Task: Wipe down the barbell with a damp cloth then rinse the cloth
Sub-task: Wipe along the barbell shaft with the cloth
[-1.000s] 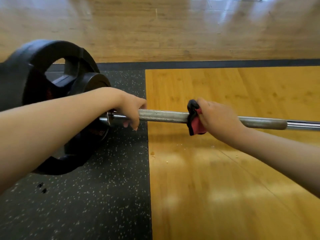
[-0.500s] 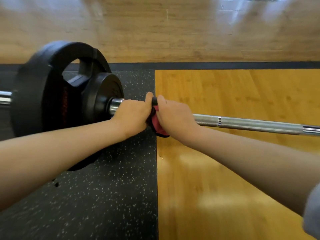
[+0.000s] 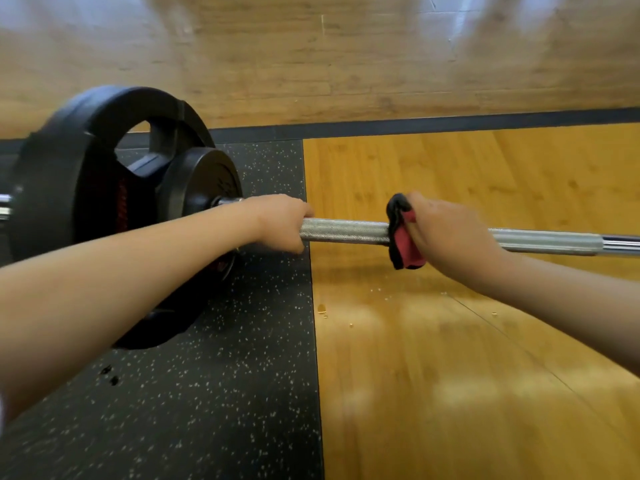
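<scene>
The barbell (image 3: 346,231) rested on its black plates (image 3: 86,188), which stood on the speckled black mat (image 3: 225,393), and its knurled shaft reached out over the wooden floor (image 3: 467,375). Our left grip (image 3: 282,223) was curled round the shaft just beside the plates. Our right grip (image 3: 450,233), apart from the left and further along, was wrapped round the shaft with the red and black cloth (image 3: 403,244) clamped against it.

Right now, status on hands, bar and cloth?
Left hand grips barbell beside plates. Right hand grips cloth wrapped on it. Nothing in the way.
</scene>
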{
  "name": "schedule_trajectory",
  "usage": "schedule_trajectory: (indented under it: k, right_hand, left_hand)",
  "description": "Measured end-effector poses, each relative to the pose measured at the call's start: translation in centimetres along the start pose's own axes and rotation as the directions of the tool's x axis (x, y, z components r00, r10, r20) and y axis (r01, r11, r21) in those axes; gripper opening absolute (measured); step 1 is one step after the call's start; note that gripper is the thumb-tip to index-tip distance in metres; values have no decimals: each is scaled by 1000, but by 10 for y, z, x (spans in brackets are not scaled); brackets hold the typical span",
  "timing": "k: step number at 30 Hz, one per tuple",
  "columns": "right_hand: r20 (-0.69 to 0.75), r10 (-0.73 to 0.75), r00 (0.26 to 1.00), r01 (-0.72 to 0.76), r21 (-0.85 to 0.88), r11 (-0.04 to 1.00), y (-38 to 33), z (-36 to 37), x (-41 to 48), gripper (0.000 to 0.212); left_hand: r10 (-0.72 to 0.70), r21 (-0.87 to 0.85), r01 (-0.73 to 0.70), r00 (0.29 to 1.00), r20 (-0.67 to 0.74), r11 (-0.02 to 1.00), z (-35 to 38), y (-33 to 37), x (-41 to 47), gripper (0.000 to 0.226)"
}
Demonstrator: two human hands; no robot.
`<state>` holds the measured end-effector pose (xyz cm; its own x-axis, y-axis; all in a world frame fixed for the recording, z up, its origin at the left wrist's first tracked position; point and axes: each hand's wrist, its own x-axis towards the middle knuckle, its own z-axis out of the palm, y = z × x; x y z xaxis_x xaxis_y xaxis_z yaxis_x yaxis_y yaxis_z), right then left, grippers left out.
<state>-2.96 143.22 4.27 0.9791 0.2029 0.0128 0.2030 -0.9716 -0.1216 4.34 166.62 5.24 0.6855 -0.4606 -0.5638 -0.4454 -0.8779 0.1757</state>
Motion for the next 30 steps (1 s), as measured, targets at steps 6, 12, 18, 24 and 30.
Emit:
schedule_trajectory:
  k: [6,12,18,24,30]
  right_hand:
    - [11,-80,997,79,48,996,-66,5,25,20]
    - [-73,-159,985,163,54,985,-106,19,40,9]
    - [85,-139,987,142,-31,989,-77,11,31,14]
    - [101,27,995,-18,-90,996,-14,-6,2,25]
    - [87,42,995,-39,-34,999,-36,-4,8,21]
  left_hand:
    - [56,329,200,774,-631,923,44,2,-16,54]
    - [11,166,91,848,-530,982,36,9,-33,60]
    - [-79,-51,77,997,-25,996,-2,7,-22,52]
    - [-35,-314,184,904,427,931,-18,-3,5,51]
    - [-86,-72,92,993,83,993,-4,4,-11,48]
